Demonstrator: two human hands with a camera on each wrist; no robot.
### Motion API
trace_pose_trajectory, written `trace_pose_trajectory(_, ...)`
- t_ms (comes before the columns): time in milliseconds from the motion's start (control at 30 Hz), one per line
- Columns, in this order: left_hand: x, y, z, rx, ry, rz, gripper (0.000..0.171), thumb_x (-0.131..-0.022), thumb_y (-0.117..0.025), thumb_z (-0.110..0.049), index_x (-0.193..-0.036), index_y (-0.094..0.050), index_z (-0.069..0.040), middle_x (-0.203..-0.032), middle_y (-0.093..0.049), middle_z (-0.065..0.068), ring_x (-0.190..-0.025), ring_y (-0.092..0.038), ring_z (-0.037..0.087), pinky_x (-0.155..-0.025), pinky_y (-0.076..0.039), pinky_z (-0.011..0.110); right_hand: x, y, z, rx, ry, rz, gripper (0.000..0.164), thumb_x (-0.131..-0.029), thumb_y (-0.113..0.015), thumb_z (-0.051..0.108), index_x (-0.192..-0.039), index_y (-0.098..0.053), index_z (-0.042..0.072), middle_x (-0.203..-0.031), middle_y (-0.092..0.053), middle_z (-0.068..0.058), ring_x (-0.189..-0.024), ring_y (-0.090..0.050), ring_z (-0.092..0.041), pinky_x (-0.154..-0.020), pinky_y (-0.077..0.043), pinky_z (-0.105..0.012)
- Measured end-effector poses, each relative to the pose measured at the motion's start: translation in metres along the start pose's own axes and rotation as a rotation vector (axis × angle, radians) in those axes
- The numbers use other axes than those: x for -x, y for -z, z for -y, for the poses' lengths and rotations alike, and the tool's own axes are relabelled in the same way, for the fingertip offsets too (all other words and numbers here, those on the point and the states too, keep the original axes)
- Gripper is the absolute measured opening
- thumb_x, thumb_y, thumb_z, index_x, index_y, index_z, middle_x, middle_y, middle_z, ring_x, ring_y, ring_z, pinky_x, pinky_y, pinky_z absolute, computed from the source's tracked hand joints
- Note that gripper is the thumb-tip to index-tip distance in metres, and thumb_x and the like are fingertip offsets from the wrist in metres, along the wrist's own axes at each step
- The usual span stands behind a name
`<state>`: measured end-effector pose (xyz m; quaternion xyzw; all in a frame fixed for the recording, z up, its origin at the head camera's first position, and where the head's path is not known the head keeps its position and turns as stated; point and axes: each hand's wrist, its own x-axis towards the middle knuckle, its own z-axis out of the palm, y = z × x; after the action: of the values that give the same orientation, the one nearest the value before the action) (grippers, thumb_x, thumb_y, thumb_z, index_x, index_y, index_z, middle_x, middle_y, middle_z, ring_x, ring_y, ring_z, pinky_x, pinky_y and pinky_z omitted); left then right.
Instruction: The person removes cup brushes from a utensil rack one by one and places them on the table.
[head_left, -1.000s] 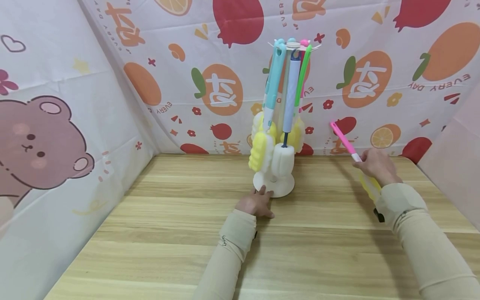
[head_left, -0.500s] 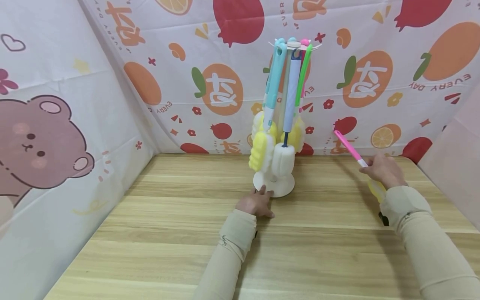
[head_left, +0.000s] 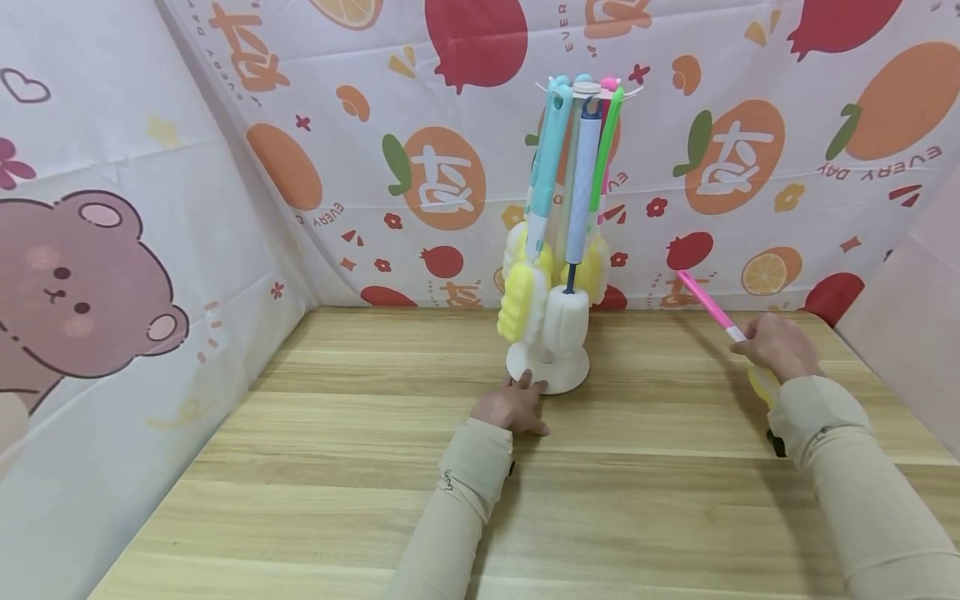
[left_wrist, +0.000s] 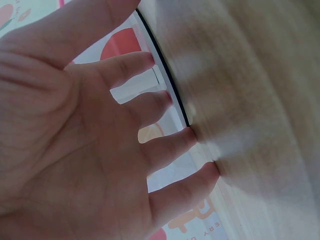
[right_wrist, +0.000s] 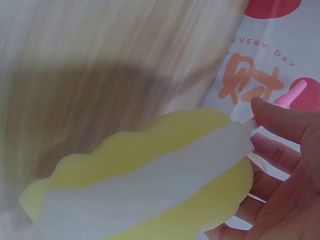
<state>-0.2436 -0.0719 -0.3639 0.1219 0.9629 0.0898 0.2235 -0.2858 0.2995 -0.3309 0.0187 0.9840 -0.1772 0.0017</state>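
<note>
My right hand [head_left: 782, 345] pinches a sponge bottle brush between thumb and fingers, low on its pink handle [head_left: 705, 300]. The handle points up toward the back wall. In the right wrist view the brush's yellow-and-white sponge head [right_wrist: 145, 182] hangs under the palm, above the tabletop. My left hand [head_left: 513, 407] rests with spread fingers at the front of the white round base [head_left: 567, 377] of a brush stand. From the stand hang several bottle brushes, among them a teal one [head_left: 550, 158], a pale blue one [head_left: 582, 192] and a green one [head_left: 606, 150]. The left wrist view shows straight fingertips [left_wrist: 187, 137] against the base edge and wood.
The wooden table [head_left: 360, 450] ends at a fruit-print cloth wall [head_left: 330, 250] behind. A bear-print cloth [head_left: 82, 283] stands on the left and a pale cloth [head_left: 915, 308] on the right.
My right hand has drifted right and toward me with the pink-handled brush, whose handle tip is now lower. The left hand and the stand have stayed in place.
</note>
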Motion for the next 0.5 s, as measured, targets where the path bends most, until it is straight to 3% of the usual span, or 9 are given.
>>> trace_pose_trajectory(500,-0.002,-0.001,0.000,0.007,0.005,0.001,0.072,-0.081,-0.063,-0.043,-0.142,-0.028,-0.027,-0.150,-0.010,-0.001,-0.133,-0.004,0.026,-0.099,-0.031,0.054,0.007,-0.006,-0.015,0.013,-0.060,0.056,0.028,-0.080,-0.063,0.022,-0.087,-0.059,-0.004,-0.067,-0.050,-0.010,-0.061,-0.043,-0.024,-0.051,-0.038,-0.035)
